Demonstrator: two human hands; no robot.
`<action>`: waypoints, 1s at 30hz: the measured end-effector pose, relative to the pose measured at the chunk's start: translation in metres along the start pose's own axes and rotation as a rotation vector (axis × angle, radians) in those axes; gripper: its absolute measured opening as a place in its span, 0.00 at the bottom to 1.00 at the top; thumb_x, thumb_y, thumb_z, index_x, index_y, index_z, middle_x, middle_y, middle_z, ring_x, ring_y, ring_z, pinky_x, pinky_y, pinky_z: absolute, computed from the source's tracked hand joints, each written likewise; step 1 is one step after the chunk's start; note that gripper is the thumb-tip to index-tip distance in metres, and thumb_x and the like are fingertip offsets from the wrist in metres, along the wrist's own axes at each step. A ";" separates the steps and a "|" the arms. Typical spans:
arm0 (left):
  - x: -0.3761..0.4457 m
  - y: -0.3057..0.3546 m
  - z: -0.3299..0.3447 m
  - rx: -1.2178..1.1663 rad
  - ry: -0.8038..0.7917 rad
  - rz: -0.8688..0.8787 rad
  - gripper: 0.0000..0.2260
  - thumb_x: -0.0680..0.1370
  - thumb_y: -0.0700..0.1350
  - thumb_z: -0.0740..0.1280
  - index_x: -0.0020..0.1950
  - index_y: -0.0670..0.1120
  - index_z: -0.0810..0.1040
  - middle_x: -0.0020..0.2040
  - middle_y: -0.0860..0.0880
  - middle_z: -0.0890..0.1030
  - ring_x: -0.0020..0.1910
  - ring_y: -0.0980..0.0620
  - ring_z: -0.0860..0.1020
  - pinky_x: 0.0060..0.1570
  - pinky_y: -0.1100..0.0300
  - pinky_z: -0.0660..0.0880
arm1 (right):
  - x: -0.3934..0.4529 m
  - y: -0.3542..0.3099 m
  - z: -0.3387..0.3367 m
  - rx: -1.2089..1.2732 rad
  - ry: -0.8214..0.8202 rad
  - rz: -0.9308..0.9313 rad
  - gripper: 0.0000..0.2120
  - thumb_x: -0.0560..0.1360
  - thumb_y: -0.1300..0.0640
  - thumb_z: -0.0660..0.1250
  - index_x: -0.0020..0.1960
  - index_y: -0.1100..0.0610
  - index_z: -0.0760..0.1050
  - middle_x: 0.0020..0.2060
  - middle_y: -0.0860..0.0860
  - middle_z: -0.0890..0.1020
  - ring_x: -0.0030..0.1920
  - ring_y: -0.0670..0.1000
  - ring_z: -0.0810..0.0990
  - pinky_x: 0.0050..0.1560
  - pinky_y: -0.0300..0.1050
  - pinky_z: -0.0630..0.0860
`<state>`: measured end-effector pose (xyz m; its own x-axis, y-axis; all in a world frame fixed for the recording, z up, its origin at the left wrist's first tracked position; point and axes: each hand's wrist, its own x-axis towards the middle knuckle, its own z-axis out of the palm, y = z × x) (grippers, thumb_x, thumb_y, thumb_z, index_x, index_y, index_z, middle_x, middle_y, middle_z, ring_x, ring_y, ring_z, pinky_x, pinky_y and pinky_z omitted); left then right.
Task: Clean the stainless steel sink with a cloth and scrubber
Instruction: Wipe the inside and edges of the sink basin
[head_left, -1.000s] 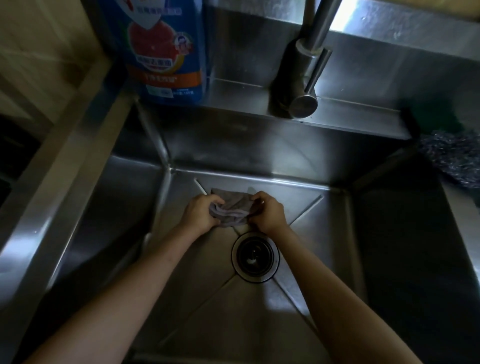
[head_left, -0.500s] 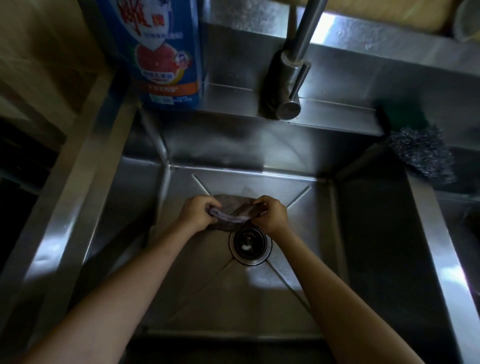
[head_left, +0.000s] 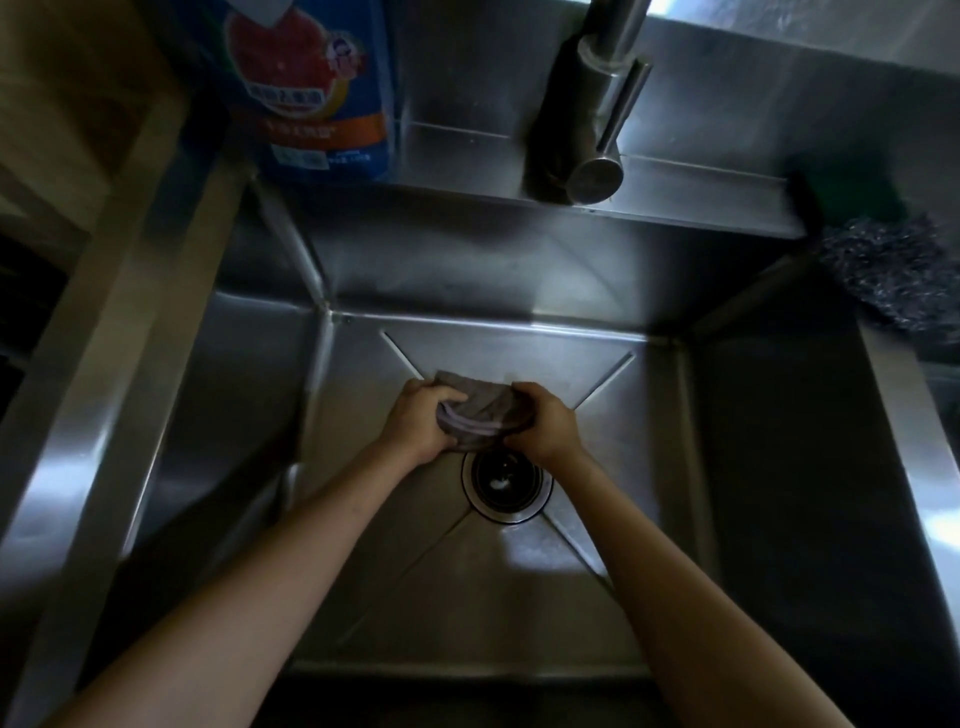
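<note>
Deep in the stainless steel sink (head_left: 519, 597), a folded grey cloth (head_left: 485, 415) is held just above the round drain (head_left: 506, 486). My left hand (head_left: 421, 423) grips its left end and my right hand (head_left: 545, 426) grips its right end, fingers curled round the bunched fabric. A dark steel-wool scrubber (head_left: 893, 270) lies on the sink's right rim, apart from both hands, with a green sponge (head_left: 847, 200) behind it.
A blue detergent bag (head_left: 311, 88) stands on the back ledge at the left. The faucet (head_left: 592, 104) rises from the ledge at the centre, its spout overhead. Steep sink walls close in on all sides.
The cloth is more tightly bunched between my hands than before. Both hands stay over the drain; the camera has shifted, so the scene moved in the frame.
</note>
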<state>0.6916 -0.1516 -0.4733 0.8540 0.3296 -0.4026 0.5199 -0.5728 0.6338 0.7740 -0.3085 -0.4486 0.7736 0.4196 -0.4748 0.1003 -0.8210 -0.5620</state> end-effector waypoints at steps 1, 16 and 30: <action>0.000 0.000 0.000 -0.007 -0.012 0.000 0.28 0.62 0.40 0.79 0.60 0.49 0.78 0.60 0.44 0.74 0.58 0.47 0.74 0.55 0.66 0.67 | 0.001 0.001 -0.001 0.004 -0.021 -0.005 0.35 0.64 0.62 0.76 0.68 0.55 0.68 0.63 0.54 0.76 0.63 0.54 0.74 0.59 0.33 0.65; -0.013 0.008 -0.010 -0.159 0.052 -0.052 0.22 0.62 0.39 0.79 0.55 0.46 0.82 0.56 0.48 0.80 0.57 0.52 0.76 0.52 0.67 0.68 | -0.015 -0.012 -0.012 0.095 -0.018 0.021 0.30 0.64 0.65 0.76 0.65 0.58 0.72 0.60 0.53 0.77 0.60 0.51 0.75 0.54 0.32 0.67; -0.078 0.036 -0.049 -0.178 0.174 0.014 0.16 0.66 0.35 0.76 0.51 0.47 0.83 0.52 0.48 0.82 0.52 0.51 0.79 0.57 0.57 0.76 | -0.088 -0.054 -0.044 0.126 0.074 0.004 0.24 0.66 0.69 0.70 0.60 0.57 0.76 0.54 0.55 0.80 0.48 0.46 0.73 0.49 0.33 0.71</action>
<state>0.6448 -0.1607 -0.3866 0.8441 0.4555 -0.2829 0.4903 -0.4419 0.7512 0.7282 -0.3179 -0.3461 0.8186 0.3828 -0.4282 0.0217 -0.7656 -0.6429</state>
